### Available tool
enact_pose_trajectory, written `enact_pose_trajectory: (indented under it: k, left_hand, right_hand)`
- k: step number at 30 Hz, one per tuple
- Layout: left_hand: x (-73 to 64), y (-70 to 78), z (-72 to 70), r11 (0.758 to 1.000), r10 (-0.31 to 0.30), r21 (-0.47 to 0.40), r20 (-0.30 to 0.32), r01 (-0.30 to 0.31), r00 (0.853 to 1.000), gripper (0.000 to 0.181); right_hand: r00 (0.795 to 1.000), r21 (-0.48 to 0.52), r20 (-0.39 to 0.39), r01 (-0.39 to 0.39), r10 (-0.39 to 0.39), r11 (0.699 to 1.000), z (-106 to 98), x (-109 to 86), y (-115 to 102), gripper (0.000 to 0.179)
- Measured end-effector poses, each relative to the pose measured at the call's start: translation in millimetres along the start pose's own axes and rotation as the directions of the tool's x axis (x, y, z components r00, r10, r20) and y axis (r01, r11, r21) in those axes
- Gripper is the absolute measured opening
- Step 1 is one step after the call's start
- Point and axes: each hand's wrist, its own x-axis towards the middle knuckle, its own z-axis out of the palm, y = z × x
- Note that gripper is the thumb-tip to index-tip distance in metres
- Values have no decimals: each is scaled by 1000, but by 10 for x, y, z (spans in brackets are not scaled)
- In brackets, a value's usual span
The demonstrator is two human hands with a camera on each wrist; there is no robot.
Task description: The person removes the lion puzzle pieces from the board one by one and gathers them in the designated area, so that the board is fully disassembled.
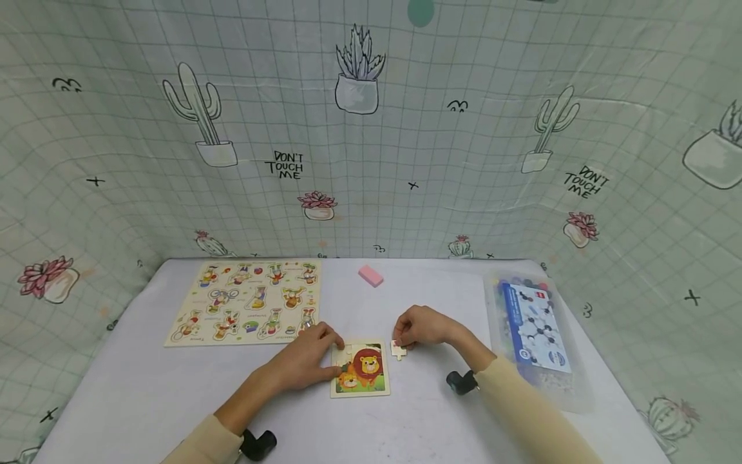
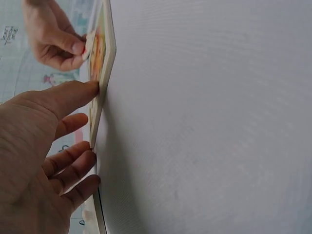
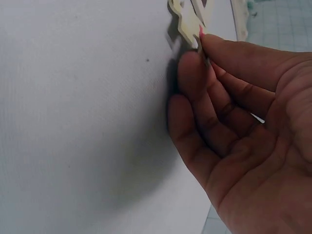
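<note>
Behind everything hangs a pale checked cloth (image 1: pixel 371 142), printed with potted cacti and other plants (two spots read "DON'T TOUCH ME"). Below it spreads the white table (image 1: pixel 417 432). At the table's far left lies a flat board (image 1: pixel 240 304) with cartoon animal figures; on the right is a clear plastic box (image 1: pixel 558 385) with a blue and white label (image 1: pixel 538 328) showing a molecule. Cream sleeves (image 1: pixel 527 406) reach in from the near edge. The left hand (image 1: pixel 307 357) is loosely spread, its thumb touching the left side of a small square puzzle (image 1: pixel 364 372) and its fingers near the upper left corner. The puzzle lies flat near the middle of the table, picturing a red-maned lion beside an orange animal (a pale patch shows at its upper left). The right hand (image 1: pixel 422 325) has its fingers curled, pinching a puzzle piece between thumb and forefinger. Farther back is a pink block (image 1: pixel 370 276). Smallest is that pale puzzle piece (image 1: pixel 399 350), just beside the puzzle's upper right corner.
</note>
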Motion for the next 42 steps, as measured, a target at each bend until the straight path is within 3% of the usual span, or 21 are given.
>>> enact_pose_trajectory:
  k: [5,24,32,37,42]
  left_hand:
    - [-3,-10,24,999,34,40,-17,-33,999,34]
    - [-50,44,13,996,68,61,-14,-67,998,28]
    - [-53,127,26,990,98,100,65,-104,993,38]
    - [-54,181,57,989,81,112,131,-96,988,45]
    - [-65,208,123,980,57,178,168,-87,984,54]
  right_hand:
    - [999,-72,-40,-10,7,997,29,4,-21,5]
    - [998,-139,-56,-39,31,990,72,18,-87,12]
    - [996,-162,-67,-74,64,984,104,67,-79,13]
    - [996,-167,-60,-70,61,983,94,61,-93,14]
    - [997,-180,-44,-63,56,982,79,62,-109,15]
